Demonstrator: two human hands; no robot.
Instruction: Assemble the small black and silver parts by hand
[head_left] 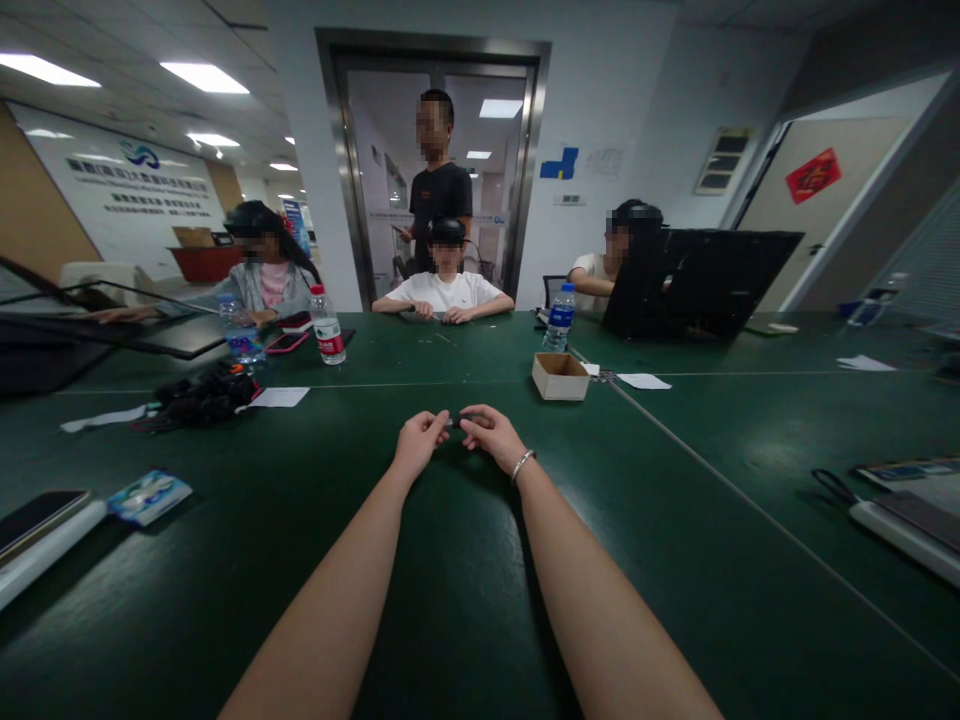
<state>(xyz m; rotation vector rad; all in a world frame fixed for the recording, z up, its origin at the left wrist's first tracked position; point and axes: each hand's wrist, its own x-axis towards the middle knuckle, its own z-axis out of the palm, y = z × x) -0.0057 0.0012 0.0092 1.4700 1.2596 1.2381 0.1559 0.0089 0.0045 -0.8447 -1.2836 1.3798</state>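
Over the middle of the green table [450, 600], my left hand [421, 440] and my right hand [491, 435] meet almost fingertip to fingertip. Between them is a small dark piece with a shiny, light end [454, 422]; its exact kind is too small to make out. My left thumb and fingers pinch the light end. On the dark end, the fingers of my right hand are closed, hiding part of it. A silver bracelet [523, 465] circles my right wrist. Nearest to the hands stands an open cardboard box [561, 385], beyond them to the right.
Bottles [328, 335] stand farther back, near a tangle of black gear [202, 398]. A phone [41, 520] and a blue-white packet [150, 497] lie left. A black monitor [697, 285] stands back right. People sit across the table; another person [441, 195] stands behind.
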